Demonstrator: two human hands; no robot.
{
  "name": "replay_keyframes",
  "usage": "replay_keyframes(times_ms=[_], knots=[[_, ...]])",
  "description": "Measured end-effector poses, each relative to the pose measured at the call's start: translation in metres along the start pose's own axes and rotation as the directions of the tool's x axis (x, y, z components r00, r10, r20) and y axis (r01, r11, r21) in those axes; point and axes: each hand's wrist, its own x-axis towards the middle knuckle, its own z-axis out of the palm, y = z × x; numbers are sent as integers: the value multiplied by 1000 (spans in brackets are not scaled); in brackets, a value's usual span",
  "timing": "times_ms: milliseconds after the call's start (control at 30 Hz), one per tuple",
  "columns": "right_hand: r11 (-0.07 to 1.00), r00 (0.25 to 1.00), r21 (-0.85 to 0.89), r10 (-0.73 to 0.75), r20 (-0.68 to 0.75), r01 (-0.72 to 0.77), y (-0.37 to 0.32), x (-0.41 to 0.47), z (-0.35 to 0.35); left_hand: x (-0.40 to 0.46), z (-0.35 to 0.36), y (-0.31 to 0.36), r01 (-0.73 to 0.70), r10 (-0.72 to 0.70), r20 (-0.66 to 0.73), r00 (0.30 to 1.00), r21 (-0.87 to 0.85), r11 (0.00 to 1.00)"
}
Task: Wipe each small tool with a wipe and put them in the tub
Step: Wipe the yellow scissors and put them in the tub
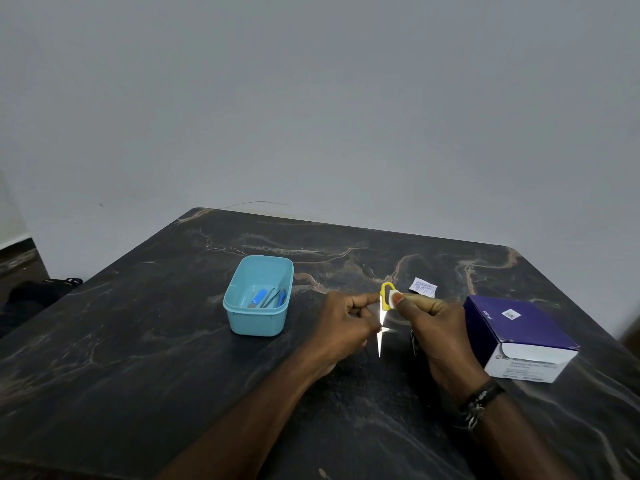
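Head view. I see small yellow-handled scissors (383,308) held above the table (138,358) between both hands, long axis running near-to-far, blades toward me, handle away. Left hand (346,323) pinches the handle from the left; right hand (429,323) presses a white wipe (393,299) onto the handle, fingers curled around it. Blue tub (258,296) lies left, nearer my left hand, some tools already inside. Purple wipe box (519,337) right.

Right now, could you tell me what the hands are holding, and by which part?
Both hold the yellow-handled scissors: left hand at the handle, right hand pressing a white wipe against it.
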Motion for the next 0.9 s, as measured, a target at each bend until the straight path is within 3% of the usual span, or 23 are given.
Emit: replay_keyframes(times_ms=[267, 467, 667, 900], knots=[[999, 1000, 28, 20, -15, -20, -1, 0, -4, -2, 4, -1, 37, -41, 81, 996, 48, 998], [999, 999, 28, 31, -13, -31, 1, 0, 1, 0, 1, 1, -3, 3, -24, 1000, 8, 1000], [996, 997, 68, 66, -40, -63, -1, 1, -1, -1, 4, 0, -27, 27, 14, 1000, -1, 1000], [996, 996, 59, 64, -67, -60, 1, 4, -3, 2, 1, -3, 2, -3, -37, 999, -16, 1000]])
